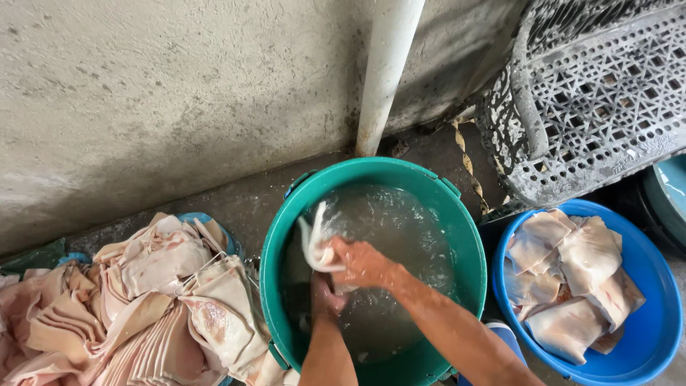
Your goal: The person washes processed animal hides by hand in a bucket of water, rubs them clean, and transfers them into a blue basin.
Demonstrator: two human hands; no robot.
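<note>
Currently rinsing: my right hand (363, 263) is clenched around a pale slab of pork skin (316, 246) just above the cloudy water in the green bucket (286, 214), while my left hand (325, 297) closes on its lower end, half submerged. Next move, in my judgement, calls for lifting clear of the rim; the unwashed pile (143, 300) crowds the left edge and the blue basin (643, 286) of rinsed pieces sits right.

**A rough outdoor meat-washing corner**

A bare concrete wall (157, 93), a white drainpipe (386, 71) and wet floor surround a green water tub (471, 236), heaped pork skin (157, 307), a blue basin (654, 286) and a grey plastic crate (600, 93).
</note>
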